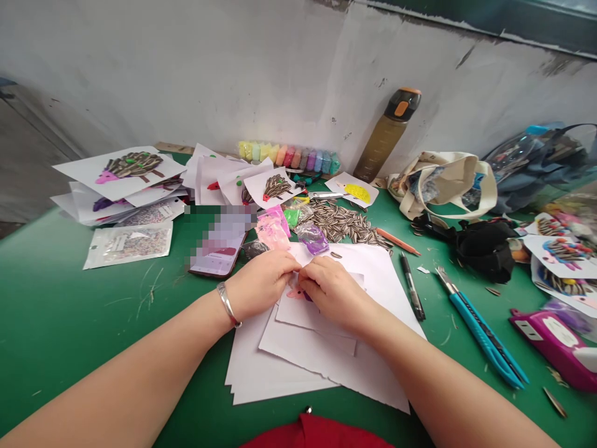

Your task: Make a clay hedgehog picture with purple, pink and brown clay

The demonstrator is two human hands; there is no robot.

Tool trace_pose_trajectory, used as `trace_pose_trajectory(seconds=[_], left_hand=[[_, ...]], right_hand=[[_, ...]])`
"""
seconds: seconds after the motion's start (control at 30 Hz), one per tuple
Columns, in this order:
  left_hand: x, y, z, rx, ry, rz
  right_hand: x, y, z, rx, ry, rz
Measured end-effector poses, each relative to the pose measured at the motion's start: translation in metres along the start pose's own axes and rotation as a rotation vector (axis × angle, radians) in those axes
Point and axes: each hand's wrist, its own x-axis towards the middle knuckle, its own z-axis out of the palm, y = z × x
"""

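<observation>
Observed from beside the green table [88,323], left to right.

Far left: pile of picture cards [74,163], top one showing a seed-covered animal. Bead packet [128,244] lies just to the near side of it. Phone [219,256] next, screen up, just left and far of the left wrist.

Left hand [261,283]: comes in from the near left, bracelet on the wrist. Fingers bent, thumb and fingertips drawn together, pointing right. Whether anything is pinched there: cannot tell.

Small card [298,316]: middle of the table, flat on larger sheets of paper [280,354]. Its near edge runs left to right, slanting slightly nearer toward the right. On it, a small pink-and-purple figure [293,293], directly to the near side of the meeting fingertips. Visible part stretches left to right, pink end left; right end is covered, so full long axis is uncertain.

Right hand [336,292]: nearer of the two to the figure, lying over its right part. Fingers curled, tips facing left, close against the left hand's. Contents of the grip hidden; cannot tell.

Beyond the hands: seed heap [342,224]. Right of the sheets: pen [411,286], then blue cutter [489,339], both well apart from the fingertips.
</observation>
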Motion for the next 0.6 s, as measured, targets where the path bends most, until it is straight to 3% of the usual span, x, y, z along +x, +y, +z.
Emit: trace_pose_trajectory(seconds=[0.3,0.5,0.6], left_hand=[[-0.0001,-0.0016,-0.0009,0.016,-0.036,-0.011],[-0.0004,-0.0021,0.0002,0.030,-0.026,-0.031],[-0.0002,-0.0017,0.0005,0.025,-0.029,-0.030]], right_hand=[[-0.0022,-0.0004,0.0107,-0.082,0.049,-0.056],[-0.0071,-0.0018,0.0052,-0.090,0.036,-0.114],[-0.0071,-0.0031,0.0023,-0.058,0.011,-0.075]])
